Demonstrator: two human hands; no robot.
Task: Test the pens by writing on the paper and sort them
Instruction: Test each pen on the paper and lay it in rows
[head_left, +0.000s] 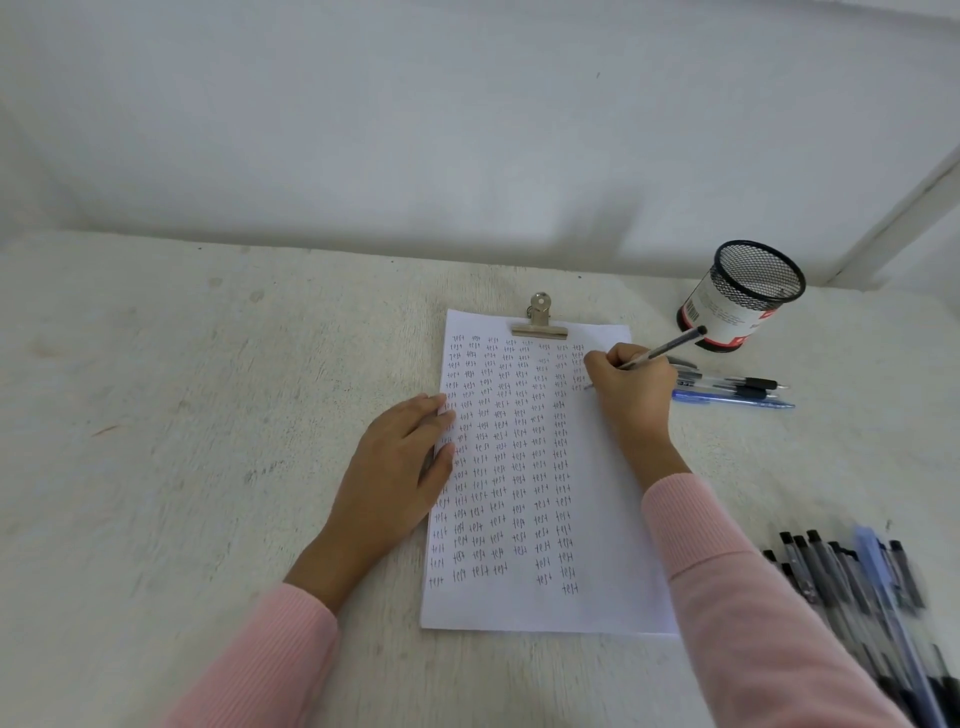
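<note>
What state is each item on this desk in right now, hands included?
Paper, clipped flat, mostly filled with columns of "test".
Clip, clamped on the paper's top edge.
Pen, gripped, slanted, tip down at the paper.
Right hand, grips the pen.
Left hand, fingers straight, pressing the paper's left edge.
Mesh cup, upright, no pens showing.
Pens by the cup, lying flat.
Pen pile, lower right, blurred.

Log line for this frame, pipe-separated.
step: writing test | right hand: grips pen on paper | left hand: rests on paper | loose pens: beside mesh cup
</note>
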